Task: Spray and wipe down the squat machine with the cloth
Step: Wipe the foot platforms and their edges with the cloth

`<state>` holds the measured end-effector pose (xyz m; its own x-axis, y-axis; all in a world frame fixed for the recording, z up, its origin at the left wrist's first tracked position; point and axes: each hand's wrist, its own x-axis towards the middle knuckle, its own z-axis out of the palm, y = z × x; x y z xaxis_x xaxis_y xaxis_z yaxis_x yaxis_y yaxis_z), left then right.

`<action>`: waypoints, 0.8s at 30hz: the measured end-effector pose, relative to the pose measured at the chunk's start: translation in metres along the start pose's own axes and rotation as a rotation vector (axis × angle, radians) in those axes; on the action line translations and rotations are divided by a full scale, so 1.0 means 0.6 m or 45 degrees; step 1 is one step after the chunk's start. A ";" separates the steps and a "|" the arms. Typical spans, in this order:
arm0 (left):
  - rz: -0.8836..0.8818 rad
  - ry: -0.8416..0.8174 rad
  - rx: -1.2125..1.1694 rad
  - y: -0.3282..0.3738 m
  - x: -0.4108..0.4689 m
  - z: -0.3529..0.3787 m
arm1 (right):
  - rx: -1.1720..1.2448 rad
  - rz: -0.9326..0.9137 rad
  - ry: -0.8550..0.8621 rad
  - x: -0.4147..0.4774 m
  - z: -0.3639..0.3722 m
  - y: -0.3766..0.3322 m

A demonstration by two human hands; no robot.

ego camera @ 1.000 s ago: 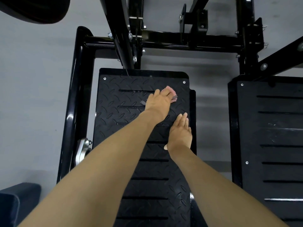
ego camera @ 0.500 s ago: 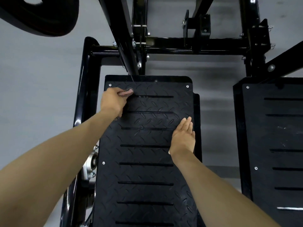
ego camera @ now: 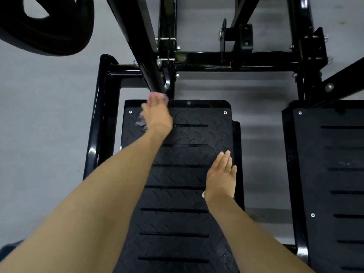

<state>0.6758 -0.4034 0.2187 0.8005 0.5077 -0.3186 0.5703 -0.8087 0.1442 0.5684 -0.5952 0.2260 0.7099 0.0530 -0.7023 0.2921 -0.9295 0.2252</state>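
The black squat machine has a ribbed left foot plate [ego camera: 183, 174] below me. My left hand [ego camera: 157, 115], blurred by motion, presses a pink cloth [ego camera: 155, 95] against the plate's far left corner; only the cloth's pink edge and a patterned bit beside the hand show. My right hand [ego camera: 222, 176] lies flat on the plate's right side, fingers together and extended, holding nothing. No spray bottle is in view.
A second foot plate [ego camera: 334, 174] lies to the right across a gap of grey floor. The black frame crossbar [ego camera: 216, 62] and uprights rise beyond the plates. A black weight plate [ego camera: 45, 26] hangs at the top left. A glossy side rail [ego camera: 98, 125] borders the left.
My left hand swept the cloth from the plate's upper right to its left edge, then up into the far left corner. My right hand stayed flat in place.
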 end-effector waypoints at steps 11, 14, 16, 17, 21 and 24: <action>0.789 -0.163 0.404 0.179 -0.040 0.051 | 0.040 0.005 -0.019 -0.002 -0.002 0.000; 0.976 -0.234 0.389 0.195 -0.046 0.045 | 0.028 0.009 -0.041 -0.001 -0.005 -0.002; 1.132 -0.223 0.423 0.200 -0.065 0.044 | 0.043 0.012 -0.051 -0.001 -0.007 -0.003; 1.199 -0.204 0.437 0.201 -0.075 0.048 | 0.055 0.014 -0.044 -0.001 -0.006 -0.003; 1.212 -0.164 0.292 0.190 -0.099 0.061 | 0.081 -0.001 0.023 -0.003 0.005 0.007; 1.228 -0.227 0.221 0.178 -0.109 0.051 | 0.162 -0.055 0.077 -0.005 0.012 0.022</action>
<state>0.6788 -0.5322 0.2266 0.8597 -0.4300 -0.2757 -0.3556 -0.8913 0.2812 0.5655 -0.6103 0.2264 0.7368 0.1119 -0.6667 0.2419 -0.9645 0.1055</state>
